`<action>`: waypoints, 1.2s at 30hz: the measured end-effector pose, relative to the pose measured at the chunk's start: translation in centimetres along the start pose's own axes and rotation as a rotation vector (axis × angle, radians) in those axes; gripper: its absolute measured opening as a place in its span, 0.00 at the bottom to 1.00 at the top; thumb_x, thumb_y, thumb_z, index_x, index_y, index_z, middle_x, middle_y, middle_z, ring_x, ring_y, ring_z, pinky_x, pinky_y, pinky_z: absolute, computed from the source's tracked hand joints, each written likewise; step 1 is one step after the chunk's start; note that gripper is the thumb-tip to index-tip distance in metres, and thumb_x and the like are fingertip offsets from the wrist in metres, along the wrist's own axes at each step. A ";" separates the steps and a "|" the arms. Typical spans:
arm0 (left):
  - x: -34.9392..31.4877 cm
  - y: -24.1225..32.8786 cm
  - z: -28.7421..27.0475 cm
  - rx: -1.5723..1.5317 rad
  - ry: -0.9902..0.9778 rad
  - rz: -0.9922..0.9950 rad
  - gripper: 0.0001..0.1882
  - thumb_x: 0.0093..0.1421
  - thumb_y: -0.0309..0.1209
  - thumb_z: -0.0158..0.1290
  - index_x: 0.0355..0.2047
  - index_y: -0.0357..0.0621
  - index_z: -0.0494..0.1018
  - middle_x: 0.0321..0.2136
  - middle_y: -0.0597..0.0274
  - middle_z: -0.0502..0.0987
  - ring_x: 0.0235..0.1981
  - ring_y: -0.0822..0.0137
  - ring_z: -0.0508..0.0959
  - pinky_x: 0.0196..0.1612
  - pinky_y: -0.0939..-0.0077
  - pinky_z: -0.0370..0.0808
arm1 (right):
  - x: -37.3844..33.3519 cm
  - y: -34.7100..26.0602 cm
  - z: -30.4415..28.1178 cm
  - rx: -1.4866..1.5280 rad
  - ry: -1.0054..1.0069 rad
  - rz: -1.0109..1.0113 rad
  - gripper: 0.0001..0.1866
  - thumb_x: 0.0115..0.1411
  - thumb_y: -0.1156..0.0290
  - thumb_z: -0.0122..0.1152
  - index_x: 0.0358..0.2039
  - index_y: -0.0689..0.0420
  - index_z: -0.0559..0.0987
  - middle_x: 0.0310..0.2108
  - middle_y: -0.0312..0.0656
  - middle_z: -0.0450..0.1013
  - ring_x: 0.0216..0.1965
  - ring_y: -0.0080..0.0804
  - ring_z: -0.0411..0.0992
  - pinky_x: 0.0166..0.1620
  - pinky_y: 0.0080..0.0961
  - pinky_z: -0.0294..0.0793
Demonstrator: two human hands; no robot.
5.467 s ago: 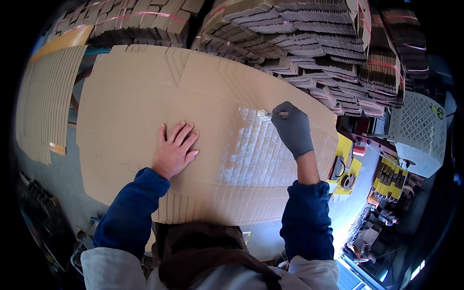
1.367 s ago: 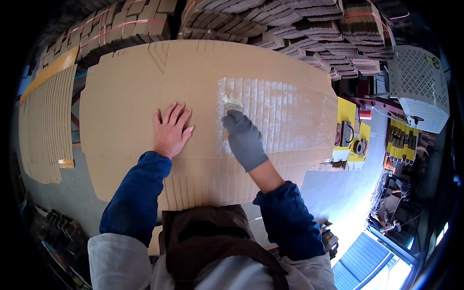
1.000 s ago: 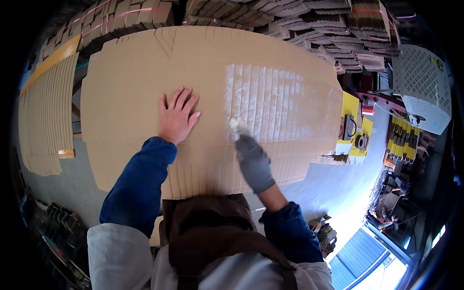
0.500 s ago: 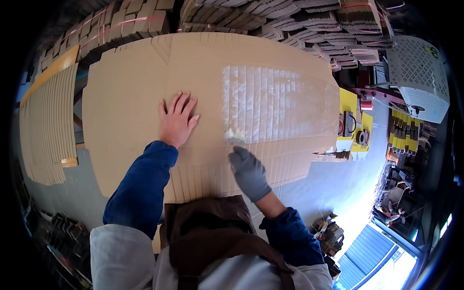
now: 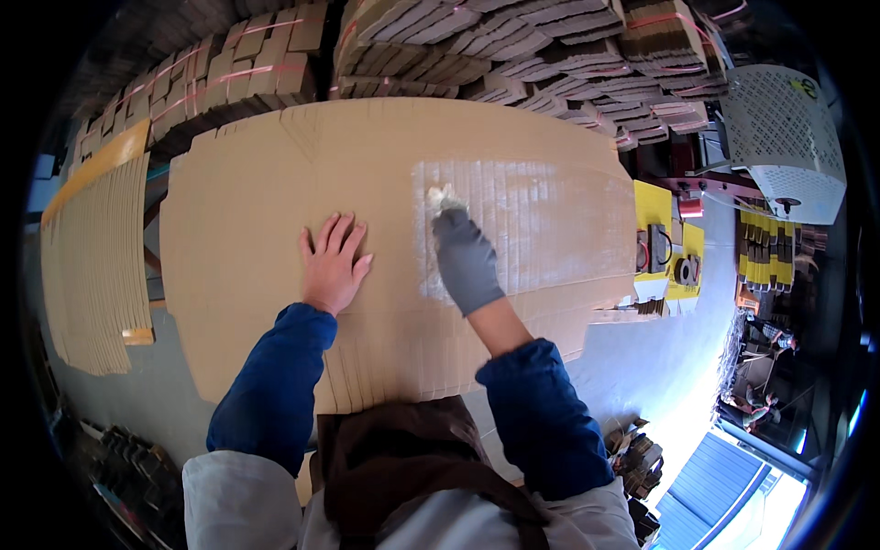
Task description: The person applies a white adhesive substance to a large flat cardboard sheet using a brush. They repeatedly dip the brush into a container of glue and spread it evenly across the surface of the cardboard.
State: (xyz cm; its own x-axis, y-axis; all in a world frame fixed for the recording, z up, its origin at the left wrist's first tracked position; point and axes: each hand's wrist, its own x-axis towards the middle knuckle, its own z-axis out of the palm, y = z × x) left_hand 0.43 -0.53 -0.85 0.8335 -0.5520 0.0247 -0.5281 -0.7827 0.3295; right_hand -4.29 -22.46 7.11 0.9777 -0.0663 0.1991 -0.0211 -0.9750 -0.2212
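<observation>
A large brown cardboard sheet (image 5: 247, 220) lies in front of me, on top of other sheets whose scored edges show at the near side. My bare left hand (image 5: 334, 266) rests flat on it, left of the middle, fingers spread. My right hand (image 5: 466, 261), in a grey glove, is closed round a brush (image 5: 445, 198); only its pale, whitish tuft shows, since the glove hides the handle. The tuft touches the left part of a whitish, wet-looking streaked patch (image 5: 541, 215) with parallel lines across it.
Strapped bundles of flat cardboard (image 5: 266, 73) are piled along the far side. A second stack of sheets (image 5: 96, 266) stands at the left. At the right are a perforated metal guard (image 5: 786, 133), a yellow sheet (image 5: 653, 206) and tape rolls (image 5: 686, 269). Distant people (image 5: 756, 403) show at the far right.
My right hand has moved the brush away from me, from the patch's near left corner toward its far left part. The left hand stays flat on the cardboard. The whole view has shifted slightly.
</observation>
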 end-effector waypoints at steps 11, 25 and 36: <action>0.5 0.9 -0.2 0.017 -0.010 0.012 0.27 0.62 0.42 0.52 0.61 0.51 0.65 0.65 0.61 0.61 0.68 0.56 0.56 0.66 0.33 0.46 | -1.0 14.2 -1.8 -0.083 0.011 0.379 0.06 0.61 0.75 0.50 0.37 0.55 0.76 0.34 0.48 0.75 0.28 0.49 0.77 0.30 0.40 0.79; 1.8 2.9 -2.0 0.080 -0.103 -0.146 0.24 0.67 0.41 0.45 0.61 0.49 0.64 0.63 0.60 0.64 0.65 0.57 0.60 0.68 0.39 0.44 | -4.2 27.7 -7.5 0.083 0.111 0.334 0.10 0.58 0.74 0.56 0.41 0.54 0.77 0.46 0.47 0.75 0.40 0.52 0.76 0.41 0.44 0.77; 2.7 5.5 2.9 0.136 0.223 -0.350 0.24 0.67 0.42 0.43 0.61 0.48 0.66 0.56 0.54 0.66 0.59 0.52 0.64 0.65 0.51 0.50 | -0.4 28.4 -4.2 0.108 -0.037 0.319 0.08 0.55 0.73 0.60 0.37 0.56 0.76 0.39 0.46 0.74 0.37 0.48 0.75 0.38 0.42 0.79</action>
State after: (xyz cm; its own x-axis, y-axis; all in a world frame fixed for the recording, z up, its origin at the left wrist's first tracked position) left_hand -0.69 -7.12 -1.75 0.9730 -0.1826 0.1413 -0.2114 -0.9506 0.2271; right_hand -6.17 -51.00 4.77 0.9324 -0.3548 0.0693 -0.3069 -0.8783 -0.3666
